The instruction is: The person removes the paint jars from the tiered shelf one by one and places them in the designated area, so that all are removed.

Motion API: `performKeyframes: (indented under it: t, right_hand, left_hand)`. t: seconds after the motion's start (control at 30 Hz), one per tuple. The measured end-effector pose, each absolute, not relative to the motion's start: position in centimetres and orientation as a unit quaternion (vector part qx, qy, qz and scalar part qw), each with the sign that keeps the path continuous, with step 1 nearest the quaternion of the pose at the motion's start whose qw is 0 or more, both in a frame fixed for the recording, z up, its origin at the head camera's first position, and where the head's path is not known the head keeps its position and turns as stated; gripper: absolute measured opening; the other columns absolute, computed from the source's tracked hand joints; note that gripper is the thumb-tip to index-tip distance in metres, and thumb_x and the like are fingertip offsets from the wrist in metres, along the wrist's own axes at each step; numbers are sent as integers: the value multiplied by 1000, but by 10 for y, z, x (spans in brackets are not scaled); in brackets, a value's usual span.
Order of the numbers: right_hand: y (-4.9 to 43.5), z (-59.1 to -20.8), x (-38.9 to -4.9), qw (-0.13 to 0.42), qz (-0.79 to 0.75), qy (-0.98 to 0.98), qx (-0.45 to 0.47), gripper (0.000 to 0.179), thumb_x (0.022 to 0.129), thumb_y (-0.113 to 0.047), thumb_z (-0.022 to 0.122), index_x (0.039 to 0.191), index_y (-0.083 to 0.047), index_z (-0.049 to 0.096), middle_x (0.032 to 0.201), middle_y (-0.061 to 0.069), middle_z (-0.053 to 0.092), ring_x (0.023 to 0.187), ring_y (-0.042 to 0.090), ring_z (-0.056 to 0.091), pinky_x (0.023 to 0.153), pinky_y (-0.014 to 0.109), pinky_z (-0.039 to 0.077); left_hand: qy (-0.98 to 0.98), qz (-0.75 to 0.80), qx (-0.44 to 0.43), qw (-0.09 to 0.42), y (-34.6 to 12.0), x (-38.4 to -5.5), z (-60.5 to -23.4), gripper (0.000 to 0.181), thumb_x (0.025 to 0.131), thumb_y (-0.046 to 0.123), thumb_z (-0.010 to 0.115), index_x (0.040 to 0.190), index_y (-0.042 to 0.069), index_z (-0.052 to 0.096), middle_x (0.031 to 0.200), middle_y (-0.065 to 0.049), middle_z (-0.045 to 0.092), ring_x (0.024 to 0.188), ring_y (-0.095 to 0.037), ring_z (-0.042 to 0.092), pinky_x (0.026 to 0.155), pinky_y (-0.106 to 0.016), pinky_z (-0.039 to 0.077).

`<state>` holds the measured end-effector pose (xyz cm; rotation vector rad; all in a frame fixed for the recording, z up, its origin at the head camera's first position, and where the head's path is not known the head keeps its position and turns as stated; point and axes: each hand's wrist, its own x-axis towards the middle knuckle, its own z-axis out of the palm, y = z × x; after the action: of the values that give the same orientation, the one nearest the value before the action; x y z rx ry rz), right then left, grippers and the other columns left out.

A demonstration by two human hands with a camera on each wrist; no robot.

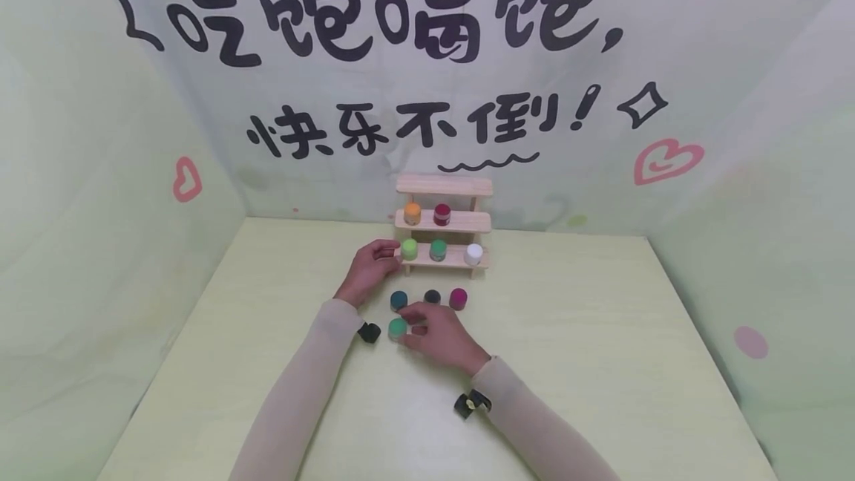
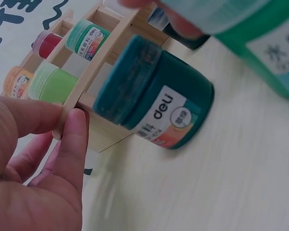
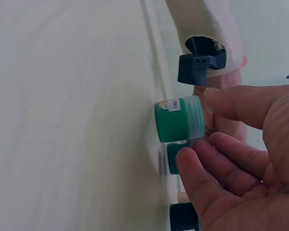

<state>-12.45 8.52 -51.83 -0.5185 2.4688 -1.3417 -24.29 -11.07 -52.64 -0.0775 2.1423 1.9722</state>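
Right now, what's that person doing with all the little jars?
The left hand pinches the rack by its lowest step, while the right hand curves around a green jar; whether it grips is hard to tell. The rack holds five jars: two on the middle step, three on the lowest. A blue-green jar, a dark jar and a pink jar stand on the table.

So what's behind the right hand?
A teal jar, dark jar and pink jar, from the head view. The right hand hides the dark jar's lower part there.
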Motion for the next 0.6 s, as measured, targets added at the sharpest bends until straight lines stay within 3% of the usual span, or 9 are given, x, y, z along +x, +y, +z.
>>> performKeyframes:
  t: [0.17,0.33,0.6]
  right_hand:
    - [91,-507,-129,147,-501,836,-169,46,90,-29,78,132,-15,65,127,3,69,110,20,70,93,28,60]
    - [96,-503,-138,110,-506,837,-176,40,92,-27,75,128,-13,66,124,7,71,110,24,70,95,32,59]
    - [104,-503,-147,60,-503,843,-180,29,94,-24,73,120,-11,70,112,-2,74,102,15,71,87,25,61]
  left_hand:
    - [727,678,-34,106,-112,-242,-526,40,91,11,72,130,13,63,124,-12,65,107,-21,66,90,-26,60]
    - [731,673,-37,110,-109,-243,-527,40,90,13,72,129,16,64,123,-10,66,110,-21,64,92,-26,59]
    - [732,672,-42,109,-106,-244,-526,39,90,13,71,128,16,64,122,-9,67,109,-21,65,93,-28,59]
